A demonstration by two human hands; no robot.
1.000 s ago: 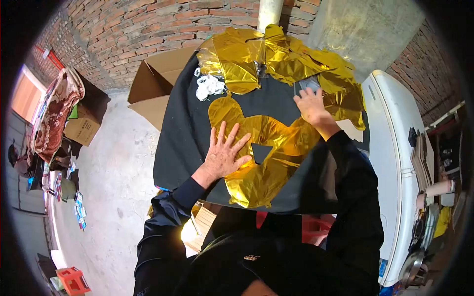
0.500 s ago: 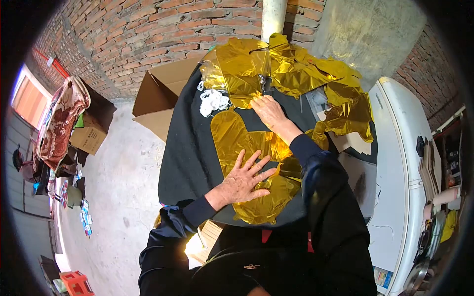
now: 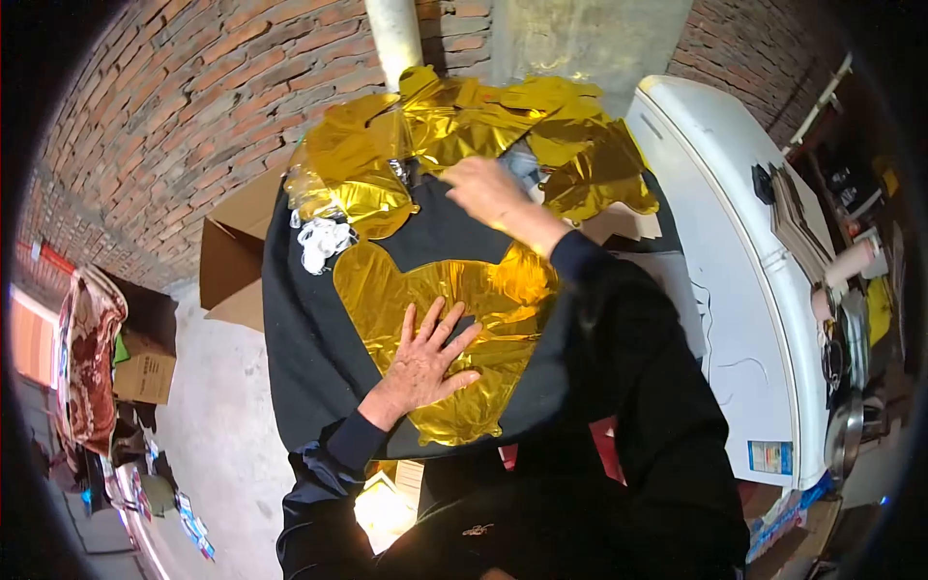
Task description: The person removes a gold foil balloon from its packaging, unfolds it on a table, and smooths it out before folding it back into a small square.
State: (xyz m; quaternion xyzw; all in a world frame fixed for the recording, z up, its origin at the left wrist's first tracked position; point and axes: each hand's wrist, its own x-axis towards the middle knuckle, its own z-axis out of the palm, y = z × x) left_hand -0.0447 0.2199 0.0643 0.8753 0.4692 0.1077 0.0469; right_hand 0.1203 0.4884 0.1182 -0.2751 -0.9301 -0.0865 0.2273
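Observation:
A flat gold foil piece [image 3: 387, 290] lies on the black cloth [image 3: 309, 358] at the front of the table. My left hand [image 3: 423, 365] rests on it, fingers spread, holding nothing. Above the cloth, near the middle of the table, my right hand [image 3: 483, 188] has its fingers bent and drawn together; whether anything is between them is hidden. More gold foil pieces [image 3: 464, 121] lie heaped along the back. White strings [image 3: 324, 242] sit in a tangle at the left, beside the foil.
An open cardboard box [image 3: 232, 266] stands left of the table, a white fridge [image 3: 725, 222] on the right. Behind are a brick wall [image 3: 193, 116] and a white pipe [image 3: 393, 39]. Another cardboard box [image 3: 145, 372] is at far left.
My right hand has lifted off the back foil and moved toward the right. My left hand remains spread on the front foil, which now lies flatter. The view has turned to the right.

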